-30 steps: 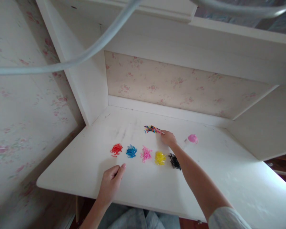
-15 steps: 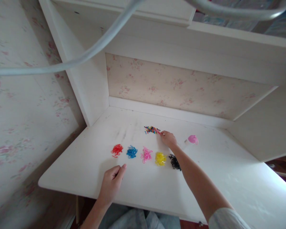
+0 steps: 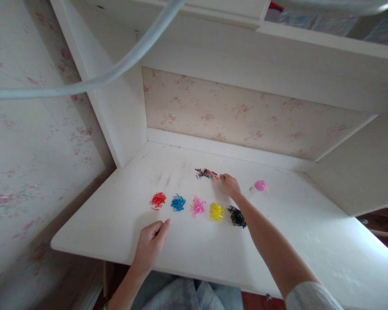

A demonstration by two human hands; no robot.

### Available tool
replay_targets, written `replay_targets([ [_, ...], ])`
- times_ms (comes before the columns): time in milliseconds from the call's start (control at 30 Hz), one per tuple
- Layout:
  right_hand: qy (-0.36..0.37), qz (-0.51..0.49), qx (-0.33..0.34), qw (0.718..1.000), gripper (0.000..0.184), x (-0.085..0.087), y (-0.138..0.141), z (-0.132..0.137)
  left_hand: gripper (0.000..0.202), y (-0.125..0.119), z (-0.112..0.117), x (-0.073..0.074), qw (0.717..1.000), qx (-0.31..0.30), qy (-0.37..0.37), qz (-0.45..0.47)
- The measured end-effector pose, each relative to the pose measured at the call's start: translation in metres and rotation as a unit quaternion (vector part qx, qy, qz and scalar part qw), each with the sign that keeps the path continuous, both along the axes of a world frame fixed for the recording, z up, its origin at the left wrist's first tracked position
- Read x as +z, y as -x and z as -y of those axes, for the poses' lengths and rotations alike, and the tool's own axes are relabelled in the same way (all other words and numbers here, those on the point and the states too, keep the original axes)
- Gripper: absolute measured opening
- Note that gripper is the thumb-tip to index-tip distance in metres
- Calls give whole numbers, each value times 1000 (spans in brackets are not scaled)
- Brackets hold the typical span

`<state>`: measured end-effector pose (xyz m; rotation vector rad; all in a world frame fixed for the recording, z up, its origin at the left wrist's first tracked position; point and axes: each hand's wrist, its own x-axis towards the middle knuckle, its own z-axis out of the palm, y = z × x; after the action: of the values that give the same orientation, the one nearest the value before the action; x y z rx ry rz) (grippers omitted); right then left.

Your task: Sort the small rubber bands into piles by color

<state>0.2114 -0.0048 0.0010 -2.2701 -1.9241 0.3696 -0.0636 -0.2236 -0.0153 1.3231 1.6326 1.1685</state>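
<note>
My right hand (image 3: 230, 185) is just right of a small mixed heap of coloured rubber bands (image 3: 206, 173) at the back of the desk. Its fingertips are pinched together, and whatever lies between them is too small to make out. My left hand (image 3: 153, 240) rests near the front edge, fingers curled into a fist with the thumb along the top. Between the hands runs a row of single-colour piles: red bands (image 3: 158, 200), blue bands (image 3: 178, 202), pink bands (image 3: 198, 206), yellow bands (image 3: 217, 212) and black bands (image 3: 237, 216), the last partly behind my right forearm.
A pink object (image 3: 261, 186) with a small pale piece (image 3: 251, 189) beside it lies right of my right hand. The white desk (image 3: 116, 224) has a back rim and side panels. A pale curved tube (image 3: 116, 71) crosses the upper view, close to the camera.
My right hand's fingertips have drawn slightly right, away from the mixed heap's edge. The left hand keeps its place and shape. The view has shifted a little.
</note>
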Motion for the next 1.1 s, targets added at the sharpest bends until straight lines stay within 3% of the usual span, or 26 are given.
replay_targets([
  [233,-22,-31,33,999,31,14,11,13,43,0,-1,-1,1000,0,-6,-5],
  [400,-33,-69,125,989,40,27,31,52,43,0,1,1,1000,-5,-2,-8],
  [600,-14,-79,211,974,34,34,47,92,43,0,1,-1,1000,-9,-5,-12],
  [1100,-4,-17,209,978,40,22,56,91,46,-2,1,1,1000,-5,11,-26],
])
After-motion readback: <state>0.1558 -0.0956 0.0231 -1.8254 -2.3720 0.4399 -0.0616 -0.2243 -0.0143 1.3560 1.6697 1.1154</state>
